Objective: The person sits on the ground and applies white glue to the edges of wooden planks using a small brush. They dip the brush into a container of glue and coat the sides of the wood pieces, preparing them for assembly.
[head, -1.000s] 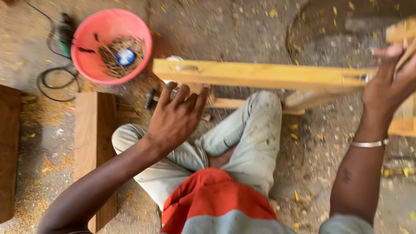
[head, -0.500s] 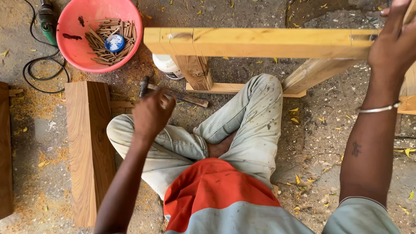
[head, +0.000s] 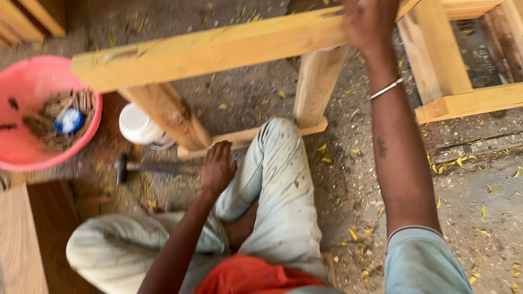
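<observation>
I sit on the ground with my legs folded under a pale wooden beam [head: 218, 51] that rests on wooden legs [head: 169, 114]. My right hand [head: 369, 22] grips the top of the beam at its right end; a metal bangle is on that wrist. A hammer [head: 144, 167] lies on the dirt to the left of my knee, head pointing left. My left hand [head: 218, 170] is curled over the end of its handle, down by my knee.
A pink basin [head: 22, 155] of wood scraps and a small blue-lidded tin stands at the left. A white tub [head: 140, 126] sits beside the beam's leg. Dark planks [head: 32, 239] lie at lower left, more timber frames [head: 463, 98] at right.
The view has shifted right and closer. My left hand dropped from mid-air down to the hammer's handle and closed over it. My right hand stayed on the beam.
</observation>
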